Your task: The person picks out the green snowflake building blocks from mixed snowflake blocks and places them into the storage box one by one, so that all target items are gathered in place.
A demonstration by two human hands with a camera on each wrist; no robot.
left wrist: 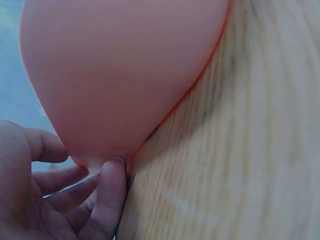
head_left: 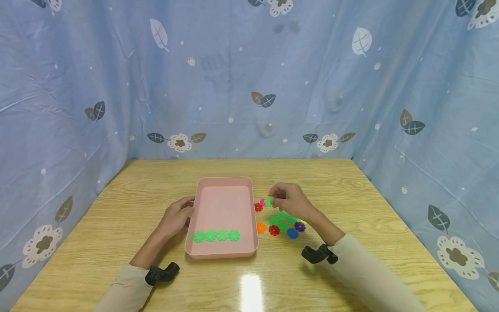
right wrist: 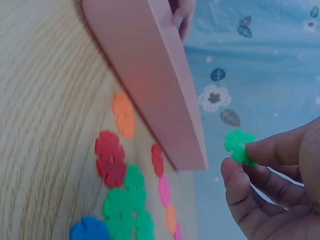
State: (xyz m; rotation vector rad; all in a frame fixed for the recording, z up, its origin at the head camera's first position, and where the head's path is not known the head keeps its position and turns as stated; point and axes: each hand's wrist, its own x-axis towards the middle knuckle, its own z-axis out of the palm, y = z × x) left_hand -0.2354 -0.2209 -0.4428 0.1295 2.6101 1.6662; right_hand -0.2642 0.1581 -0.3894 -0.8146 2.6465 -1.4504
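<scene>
A pink tray (head_left: pixel 224 208) lies on the table, with a row of several green snowflake-shaped plastic discs (head_left: pixel 216 235) along its near end. My left hand (head_left: pixel 177 216) is at the tray's left side. In the left wrist view, its fingertips touch the outer wall (left wrist: pixel 125 75) close to the rim, and the thumb (left wrist: pixel 112 190) is against that wall. Right of the tray, my right hand (head_left: pixel 290 201) pinches a green snowflake disc (right wrist: pixel 240 146) between thumb and fingers, raised above the table.
Loose snowflake discs lie right of the tray: several green ones (head_left: pixel 282 226), red ones (head_left: pixel 274 230), an orange one (head_left: pixel 261 227), a blue one (head_left: pixel 292 233) and a purple one (head_left: pixel 299 226). A patterned blue curtain (head_left: pixel 234 86) stands behind the wooden table (head_left: pixel 156 182).
</scene>
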